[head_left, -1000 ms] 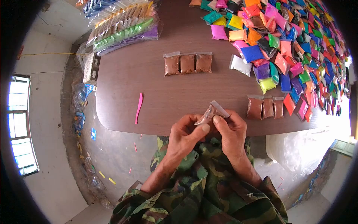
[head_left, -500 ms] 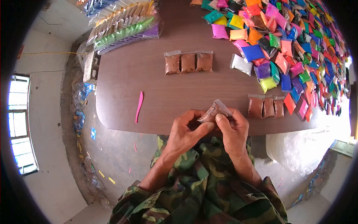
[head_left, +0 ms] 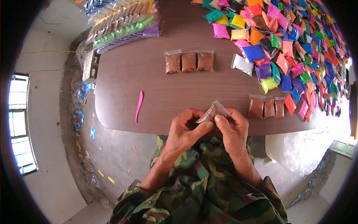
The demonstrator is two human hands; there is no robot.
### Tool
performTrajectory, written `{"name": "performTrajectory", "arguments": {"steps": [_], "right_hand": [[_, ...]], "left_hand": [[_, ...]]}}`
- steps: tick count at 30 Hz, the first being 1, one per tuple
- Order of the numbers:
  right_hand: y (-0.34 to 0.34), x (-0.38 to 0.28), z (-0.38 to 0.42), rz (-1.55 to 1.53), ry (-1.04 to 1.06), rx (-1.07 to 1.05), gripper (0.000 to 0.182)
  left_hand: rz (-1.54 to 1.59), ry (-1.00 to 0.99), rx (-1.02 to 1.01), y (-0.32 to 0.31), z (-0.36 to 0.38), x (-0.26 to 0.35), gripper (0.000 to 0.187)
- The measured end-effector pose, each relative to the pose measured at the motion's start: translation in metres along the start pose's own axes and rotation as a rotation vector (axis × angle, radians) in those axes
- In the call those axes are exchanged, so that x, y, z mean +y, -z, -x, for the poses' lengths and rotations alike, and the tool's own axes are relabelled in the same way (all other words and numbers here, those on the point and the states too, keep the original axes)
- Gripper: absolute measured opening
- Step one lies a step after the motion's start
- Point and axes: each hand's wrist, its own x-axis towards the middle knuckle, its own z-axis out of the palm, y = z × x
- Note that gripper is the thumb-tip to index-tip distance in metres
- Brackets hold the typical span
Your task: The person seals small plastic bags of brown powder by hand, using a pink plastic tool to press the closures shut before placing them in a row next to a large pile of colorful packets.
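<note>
A small clear packet of brown material (head_left: 212, 113) is pinched between both hands at the table's near edge, tilted with its clear end up. My left hand (head_left: 185, 130) is closed on its left side, thumb on the lower part. My right hand (head_left: 233, 128) is closed on its right side, thumb pressing the front. Three brown packets (head_left: 189, 62) lie side by side beyond the hands. Several more brown packets (head_left: 269, 107) lie to the right of my right hand. A pink plastic knife (head_left: 139, 106) lies to the left.
A large heap of colourful packets (head_left: 287, 56) covers the table's right side. Stacked clear bags of coloured packets (head_left: 126, 31) lie at the back left of the brown table (head_left: 126, 74). A clear plastic bag (head_left: 298, 149) hangs below the right edge.
The packet between my hands has tilted slightly, and both hands stay nearly in place. The view has shifted very little.
</note>
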Motion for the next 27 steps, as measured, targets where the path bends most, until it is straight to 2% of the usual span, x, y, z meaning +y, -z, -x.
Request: {"name": "performTrajectory", "arguments": {"steps": [4, 13, 16, 23, 27], "right_hand": [[0.0, 0.003, 0.0, 0.014, 0.022, -0.028, 0.016], [-0.001, -0.001, 0.0, -0.003, -0.021, -0.031, 0.015], [0.002, 0.005, -0.001, -0.003, 0.014, -0.023, 0.014], [-0.002, 0.001, 0.001, 0.066, 0.012, -0.025, 0.012], [-0.008, -0.008, -0.001, -0.002, -0.023, -0.028, 0.013]], "left_hand": [[0.022, 0.055, 0.0, 0.001, 0.001, -0.001, 0.02], [0.094, -0.03, -0.052, 0.004, 0.003, -0.003, 0.016], [0.037, 0.03, -0.026, 0.003, 0.004, -0.001, 0.016], [0.012, -0.001, -0.026, 0.006, 0.005, -0.003, 0.018], [-0.049, -0.013, -0.063, 0.01, 0.003, -0.008, 0.016]]}}
